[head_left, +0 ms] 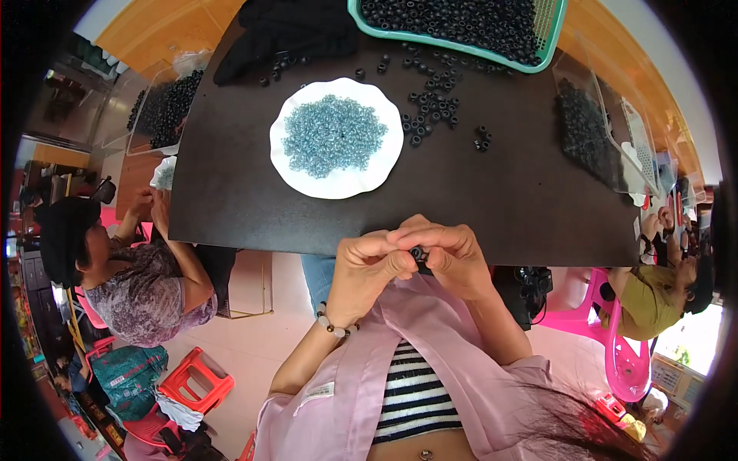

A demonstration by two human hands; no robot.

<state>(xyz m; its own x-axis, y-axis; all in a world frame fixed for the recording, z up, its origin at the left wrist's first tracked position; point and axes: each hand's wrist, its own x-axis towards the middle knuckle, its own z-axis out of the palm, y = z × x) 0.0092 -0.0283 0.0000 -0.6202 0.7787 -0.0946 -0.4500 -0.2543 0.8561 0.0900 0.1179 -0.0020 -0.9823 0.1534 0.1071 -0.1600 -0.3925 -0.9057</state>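
In front of my chest, just past the near edge of the dark table [492,203], both hands meet around a small black ring-shaped part [418,253]. My left hand [363,269] pinches it from one side with thumb and fingers. From the other side my right hand [461,261] closes on it too, its fingers bent over the top. The fingers cover much of the part. A white scalloped plate [330,190] beyond my hands carries a heap of small clear bluish pieces [334,137]. Similar black ring parts [432,107] lie loose to the right of the plate.
At the far side stands a green basket [461,48] full of black parts, with black cloth [296,34] on its left. A clear bin [592,138] sits at the right. People work at the left [146,276] and right [653,296]; a red stool [196,380] stands low left.
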